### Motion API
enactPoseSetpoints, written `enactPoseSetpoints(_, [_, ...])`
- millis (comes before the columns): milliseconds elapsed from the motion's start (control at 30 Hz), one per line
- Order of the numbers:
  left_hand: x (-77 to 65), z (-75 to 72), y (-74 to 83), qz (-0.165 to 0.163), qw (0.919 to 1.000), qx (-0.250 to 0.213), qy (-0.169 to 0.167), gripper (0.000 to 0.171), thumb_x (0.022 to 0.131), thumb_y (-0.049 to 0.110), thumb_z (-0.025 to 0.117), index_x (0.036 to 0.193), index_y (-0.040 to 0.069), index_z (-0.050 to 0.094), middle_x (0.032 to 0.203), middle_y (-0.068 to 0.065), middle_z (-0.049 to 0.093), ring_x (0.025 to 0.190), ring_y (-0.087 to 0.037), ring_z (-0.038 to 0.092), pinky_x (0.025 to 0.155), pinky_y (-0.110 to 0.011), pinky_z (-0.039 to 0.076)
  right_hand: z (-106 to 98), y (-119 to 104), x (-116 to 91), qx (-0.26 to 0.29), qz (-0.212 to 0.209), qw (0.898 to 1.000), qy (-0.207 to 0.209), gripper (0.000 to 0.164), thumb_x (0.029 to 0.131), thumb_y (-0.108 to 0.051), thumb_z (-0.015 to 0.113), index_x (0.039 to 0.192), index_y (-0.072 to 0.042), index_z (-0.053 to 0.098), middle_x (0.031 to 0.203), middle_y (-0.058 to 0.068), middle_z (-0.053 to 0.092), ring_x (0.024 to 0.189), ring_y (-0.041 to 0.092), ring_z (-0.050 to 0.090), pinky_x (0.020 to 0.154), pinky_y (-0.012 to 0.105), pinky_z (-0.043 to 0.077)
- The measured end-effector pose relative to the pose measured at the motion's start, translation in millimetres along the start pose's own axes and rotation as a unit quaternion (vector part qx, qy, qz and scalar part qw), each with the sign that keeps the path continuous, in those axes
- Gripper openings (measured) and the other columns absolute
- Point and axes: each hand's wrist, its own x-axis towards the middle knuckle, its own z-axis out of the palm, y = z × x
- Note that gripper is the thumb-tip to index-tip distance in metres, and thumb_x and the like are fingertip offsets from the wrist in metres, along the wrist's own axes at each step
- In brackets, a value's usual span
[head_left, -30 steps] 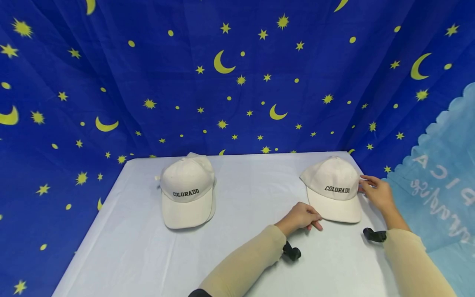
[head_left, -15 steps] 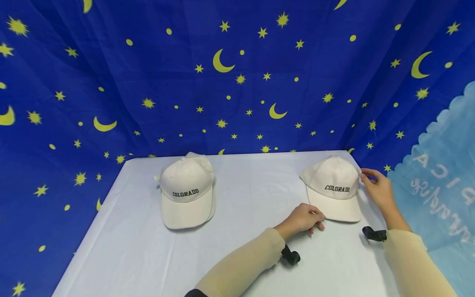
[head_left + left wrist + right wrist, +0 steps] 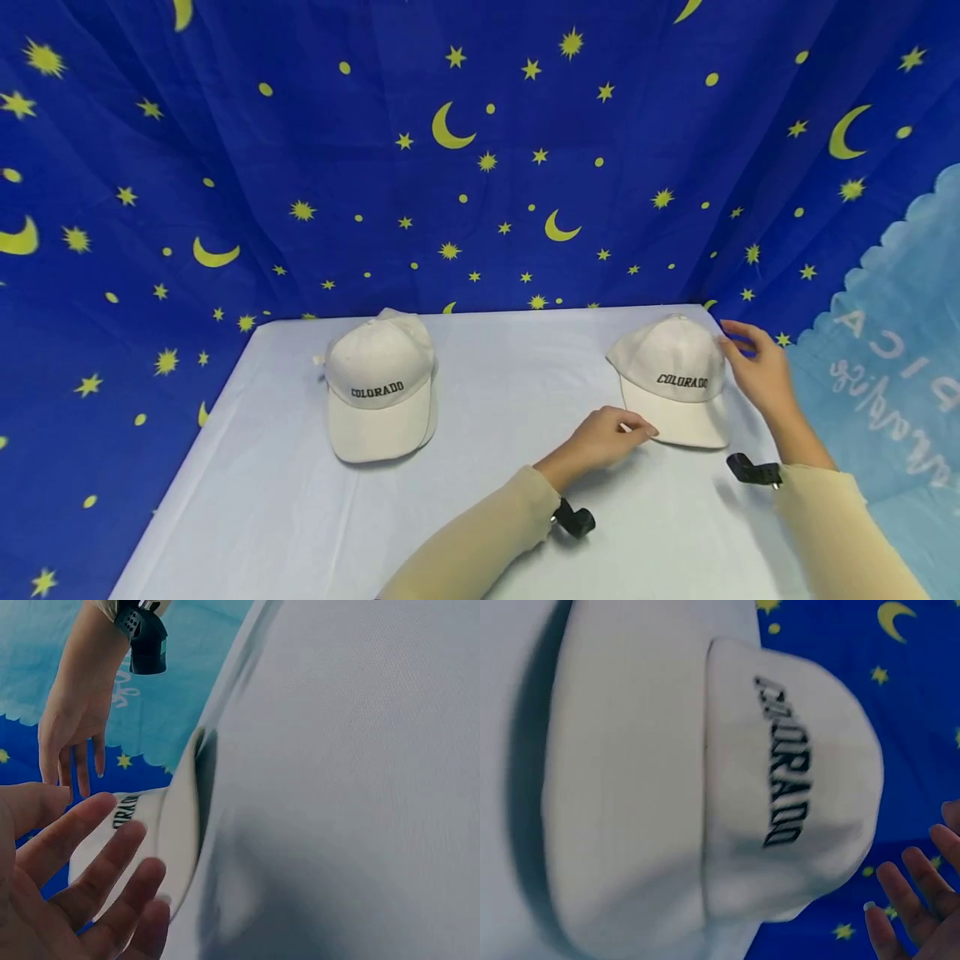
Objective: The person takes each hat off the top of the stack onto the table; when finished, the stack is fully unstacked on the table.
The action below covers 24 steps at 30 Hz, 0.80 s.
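White COLORADO cap sits crown-up on the tabletop, toward its 2 o'clock corner in the head view. Its long axis runs roughly from 12 to 6, with the brim facing 6 and the back of the cap poking out toward 10.

The left hand is at the cap's 8 o'clock, so from that hand the cap lies toward 2. Its fingertips come right up to the brim's edge at about 7 o'clock; whether they touch I cannot tell. The left wrist view shows its fingers spread and pinching nothing.

The right hand is at the cap's 3 o'clock, just beside the crown, with the cap at 9 from it. Its fingers are spread too, and the right wrist view shows blue backdrop between them and the crown.

Any move on this cap seems to turn on that flanking: left hand nearer the brim, right hand nearer the crown, one on each side of the 12-to-6 axis, neither gripping. Overall, neither hand looks plainly closer.

Another cap rests at 9 o'clock from the first, well apart, its brim also facing 6.
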Motion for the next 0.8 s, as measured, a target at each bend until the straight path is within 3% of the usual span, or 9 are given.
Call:
enactPoseSetpoints(167, [-7.5, -12.8, -2.0, 0.034, 0.9979, 0.05, 0.026, 0.022, 0.101, 0.041, 0.064, 0.114, 0.03, 0.078, 0.112, 0.018, 0.069, 0.103, -0.004, 0.063, 0.087, -0.023, 0.049, 3, -19, -3, -0.015, -0.011, 1.0, -0.004, 0.044, 0.105, -0.032, 0.057, 0.141, -0.006, 0.059, 0.138, 0.022, 0.056, 0.114, 0.034, 0.061, 0.084, 0.014, 0.043])
enactPoseSetpoints(267, [-13.9, -23.8, -4.4, 0.041, 0.9958, 0.068, 0.045, 0.026, 0.101, 0.043, 0.063, 0.12, 0.031, 0.075, 0.123, 0.017, 0.066, 0.121, -0.008, 0.059, 0.101, -0.03, 0.046, 4, -27, -6, -0.015, -0.021, 1.0, -0.008, 0.044, 0.105, -0.031, 0.057, 0.143, -0.008, 0.058, 0.139, 0.022, 0.055, 0.118, 0.041, 0.059, 0.098, 0.038, 0.049])
enactPoseSetpoints(367, [-21.1, -36.8, -5.5, 0.045, 0.9936, 0.083, 0.061, 0.03, 0.102, 0.045, 0.061, 0.126, 0.031, 0.073, 0.13, 0.016, 0.064, 0.128, -0.008, 0.055, 0.108, -0.033, 0.043, 6, -35, -9, -0.016, -0.032, 0.999, -0.012, 0.044, 0.106, -0.03, 0.057, 0.144, -0.007, 0.057, 0.138, 0.024, 0.055, 0.12, 0.044, 0.058, 0.097, 0.064, 0.044])
enactPoseSetpoints(600, [-38.0, -60.8, -10.7, 0.047, 0.9931, 0.051, 0.095, 0.033, 0.103, 0.043, 0.06, 0.129, 0.026, 0.071, 0.133, 0.013, 0.063, 0.13, -0.011, 0.054, 0.109, -0.038, 0.043, 10, -51, -21, -0.005, -0.044, 0.999, -0.033, 0.044, 0.106, -0.029, 0.057, 0.143, -0.004, 0.056, 0.138, 0.025, 0.054, 0.122, 0.046, 0.055, 0.095, 0.064, 0.043])
enactPoseSetpoints(800, [-48.7, -75.6, -17.9, 0.058, 0.9903, 0.011, 0.126, 0.029, 0.104, 0.038, 0.059, 0.126, 0.024, 0.073, 0.129, 0.009, 0.066, 0.121, -0.014, 0.059, 0.102, -0.041, 0.048, 20, -61, -27, 0.01, -0.057, 0.996, -0.064, 0.046, 0.106, -0.031, 0.056, 0.144, -0.006, 0.054, 0.141, 0.02, 0.055, 0.121, 0.041, 0.057, 0.094, 0.061, 0.045])
